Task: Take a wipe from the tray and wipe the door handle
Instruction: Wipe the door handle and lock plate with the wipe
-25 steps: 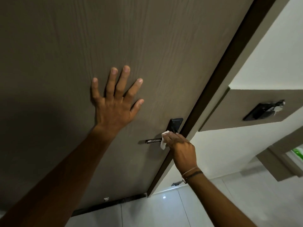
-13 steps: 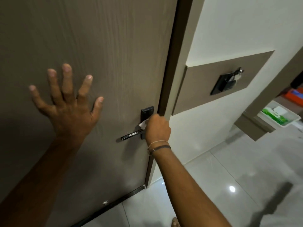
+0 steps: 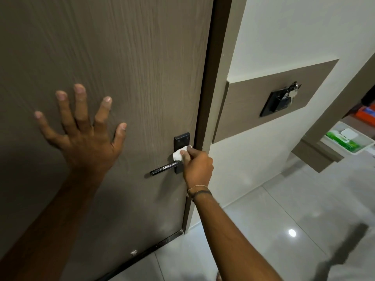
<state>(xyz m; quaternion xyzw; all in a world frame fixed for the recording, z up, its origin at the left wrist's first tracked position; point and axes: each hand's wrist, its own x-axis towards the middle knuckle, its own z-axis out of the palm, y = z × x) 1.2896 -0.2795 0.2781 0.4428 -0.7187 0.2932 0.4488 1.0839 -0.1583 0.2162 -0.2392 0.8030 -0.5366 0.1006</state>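
A black lever door handle with its backplate sits near the right edge of the brown door. My right hand is closed on a crumpled white wipe and presses it against the backplate just above the lever's base. My left hand rests flat on the door with fingers spread, left of the handle. A white tray holding a green pack of wipes stands on a ledge at the far right.
A dark door frame runs beside the handle. On the wall panel to the right hangs a black card holder with keys. Orange and red items lie behind the tray. Glossy grey floor tiles lie below.
The view has swung so the door stands more upright and the tray is in sight. My right hand with the wipe has shifted from the lever's base up onto the backplate.
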